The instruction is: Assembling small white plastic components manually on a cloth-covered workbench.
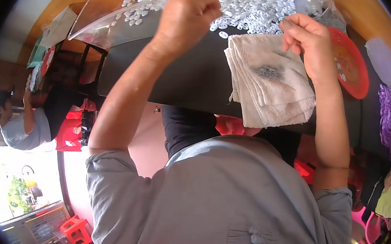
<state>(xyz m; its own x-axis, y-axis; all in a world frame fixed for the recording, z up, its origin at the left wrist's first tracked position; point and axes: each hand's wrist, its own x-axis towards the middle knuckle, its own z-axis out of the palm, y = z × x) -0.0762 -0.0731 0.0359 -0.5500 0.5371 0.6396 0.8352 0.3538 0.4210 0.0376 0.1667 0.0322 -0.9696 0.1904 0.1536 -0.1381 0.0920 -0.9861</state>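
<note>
Black and broad, the table (191, 75) fills the upper middle of the view, with a wooden surface (363, 7) curving around its far edge. Both forearms rise from the lower edge, bare below grey short sleeves, elbows bent and wrists lifted above the table.

The left hand (188, 19) is curled into a loose fist, knuckles up, fingers pinched together just over the near edge of a heap of small white rings (254, 1); whether it grips a ring cannot be told. The right hand (307, 40) is held upright, fingers bent inward with thumb and forefinger drawn close, at the heap's right edge and above a folded cloth (267, 84); anything between its fingertips is too small to see.

The rings lie spread across the table's far side, some spilling left beneath a clear plastic sheet (101, 23). One loose ring (223, 34) sits apart, near the cloth's corner. The cloth is beige, with a dark smudge, and its long axis runs from the heap toward the person, overhanging the near edge.

A red plate (352, 62) rests right of the cloth, purple material (390, 117) further right. At far left another person (19, 125) in grey sits by a bright window, with red stools (76, 230) below.
</note>
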